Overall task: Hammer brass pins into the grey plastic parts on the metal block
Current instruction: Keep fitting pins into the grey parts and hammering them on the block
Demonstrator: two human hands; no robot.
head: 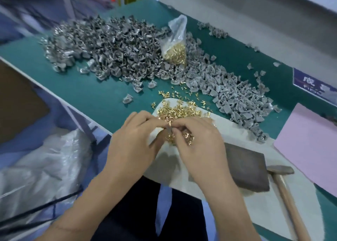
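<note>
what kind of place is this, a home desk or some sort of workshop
Most likely a small factory assembly bench, not a home desk. A big heap of identical grey plastic parts covers the green table, brass pins lie loose and in a bag, and a hammer rests beside a metal block.

I see gold pins (pixel 179 111), grey parts (pixel 116 47), teal table (pixel 87 93), pink sheet (pixel 310 145) at 3 o'clock.

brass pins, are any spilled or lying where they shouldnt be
Yes. A few loose brass pins lie scattered on the green table, beyond the far edge of the white mat that holds the main pin pile.
</note>
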